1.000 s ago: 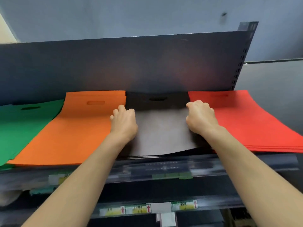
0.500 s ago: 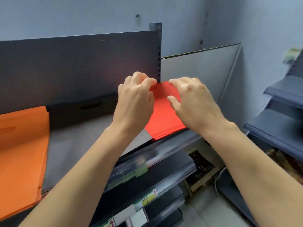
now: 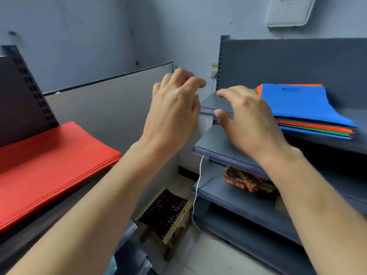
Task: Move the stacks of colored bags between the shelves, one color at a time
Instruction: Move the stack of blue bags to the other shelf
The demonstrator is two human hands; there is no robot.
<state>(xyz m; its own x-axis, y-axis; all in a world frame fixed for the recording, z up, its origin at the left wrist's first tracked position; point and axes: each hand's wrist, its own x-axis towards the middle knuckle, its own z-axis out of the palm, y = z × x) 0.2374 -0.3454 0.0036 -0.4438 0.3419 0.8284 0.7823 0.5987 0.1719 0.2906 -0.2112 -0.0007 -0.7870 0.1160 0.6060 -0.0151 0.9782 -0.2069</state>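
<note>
Both hands empty, fingers loosely spread, left hand [image 3: 174, 108] and right hand [image 3: 248, 120] mid-frame; blue-topped stack [image 3: 301, 108] lies just right of my right hand on the upper-right shelf [image 3: 210, 102], long axis running away from me, red stack [image 3: 51, 159] lower left.

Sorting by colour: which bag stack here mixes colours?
The blue-topped stack on the right shelf, showing orange and green layers; the red stack on the left is one colour.
</note>
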